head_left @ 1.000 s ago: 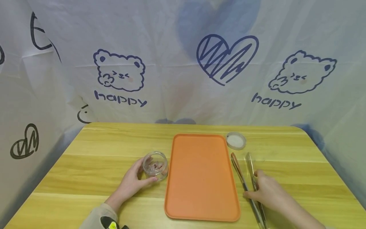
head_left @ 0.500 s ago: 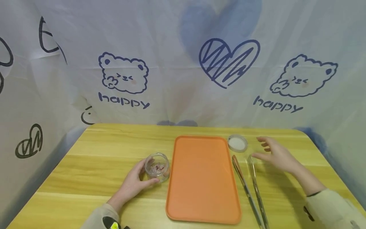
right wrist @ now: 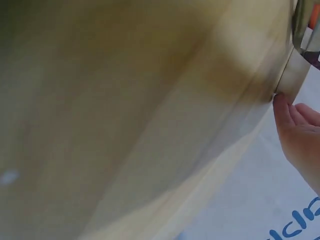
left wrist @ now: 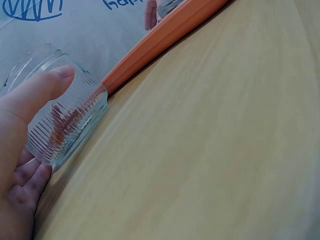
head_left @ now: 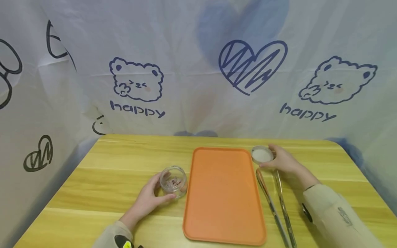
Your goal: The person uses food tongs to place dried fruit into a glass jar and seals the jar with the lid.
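Observation:
My left hand (head_left: pixel 150 196) grips a clear ribbed glass jar (left wrist: pixel 75 117), its thumb along the near side and fingers behind. The jar is lidless and upright on the table, with small reddish and pale bits at its bottom. At the far right corner of the tray, my right hand (head_left: pixel 285 160) holds the round lid (head_left: pixel 262 155) between thumb and fingers. The lid lies at table level with its pale inside facing up. In the right wrist view, the fingertips (right wrist: pixel 281 102) appear at the right edge, against the lid's side.
An orange rectangular tray (head_left: pixel 224 196) lies between the hands. To its right, a pair of long metal tongs (head_left: pixel 280 210) rests on the wooden table (head_left: pixel 130 155), tips pointing away. Behind the table hangs a printed cloth (head_left: pixel 189 69).
My right hand has left the tongs, moved up and away across the table, and closed around the lid. My left hand stays on the jar. The head view has shifted slightly.

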`<state>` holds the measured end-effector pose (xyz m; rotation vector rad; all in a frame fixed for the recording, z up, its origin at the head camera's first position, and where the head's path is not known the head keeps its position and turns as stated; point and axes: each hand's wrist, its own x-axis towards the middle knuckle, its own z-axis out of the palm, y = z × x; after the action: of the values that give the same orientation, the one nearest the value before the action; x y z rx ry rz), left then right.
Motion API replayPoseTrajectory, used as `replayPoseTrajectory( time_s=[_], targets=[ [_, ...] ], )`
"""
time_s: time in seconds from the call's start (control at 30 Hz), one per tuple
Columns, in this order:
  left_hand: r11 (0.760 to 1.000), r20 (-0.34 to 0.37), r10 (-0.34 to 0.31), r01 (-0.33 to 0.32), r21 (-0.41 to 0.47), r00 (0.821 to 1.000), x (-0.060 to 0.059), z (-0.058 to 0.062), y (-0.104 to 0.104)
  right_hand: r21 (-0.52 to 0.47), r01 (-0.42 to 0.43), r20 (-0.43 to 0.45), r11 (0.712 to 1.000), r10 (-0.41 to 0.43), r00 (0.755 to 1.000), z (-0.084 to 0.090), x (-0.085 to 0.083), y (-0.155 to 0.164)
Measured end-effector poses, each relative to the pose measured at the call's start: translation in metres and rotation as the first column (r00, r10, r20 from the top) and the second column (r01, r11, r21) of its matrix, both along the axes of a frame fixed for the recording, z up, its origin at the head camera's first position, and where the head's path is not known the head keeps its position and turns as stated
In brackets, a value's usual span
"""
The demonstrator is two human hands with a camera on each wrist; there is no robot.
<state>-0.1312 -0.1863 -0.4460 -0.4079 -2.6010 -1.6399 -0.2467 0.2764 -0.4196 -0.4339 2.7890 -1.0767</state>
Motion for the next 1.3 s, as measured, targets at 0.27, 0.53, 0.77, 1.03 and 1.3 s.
replayPoseTrajectory(
  time_s=[0.27,0.53,0.77,1.03,1.3],
  targets=[
    [1.0,0.006,0.007,-0.007,0.002,1.0,0.002,0.003,0.002,0.071,0.038,-0.028,0.997,-0.036,0.999,0.001,-0.008,-0.004],
    [1.0,0.004,-0.002,0.002,0.005,1.0,-0.005,-0.014,-0.005,-0.02,0.095,-0.071,0.995,-0.096,0.993,0.018,0.001,-0.012],
    [1.0,-0.002,-0.002,0.002,-0.021,1.0,-0.007,-0.014,-0.006,-0.035,-0.036,-0.218,0.999,0.027,0.976,0.05,0.018,-0.057],
    [1.0,-0.016,-0.018,0.018,0.0,1.0,-0.009,-0.015,-0.007,0.106,-0.229,-0.372,0.968,0.252,0.893,0.072,0.04,-0.128],
    [1.0,-0.015,-0.01,0.01,0.0,1.0,-0.009,-0.016,-0.008,0.371,-0.325,-0.486,0.87,0.479,0.731,0.071,0.05,-0.187]
  ],
)
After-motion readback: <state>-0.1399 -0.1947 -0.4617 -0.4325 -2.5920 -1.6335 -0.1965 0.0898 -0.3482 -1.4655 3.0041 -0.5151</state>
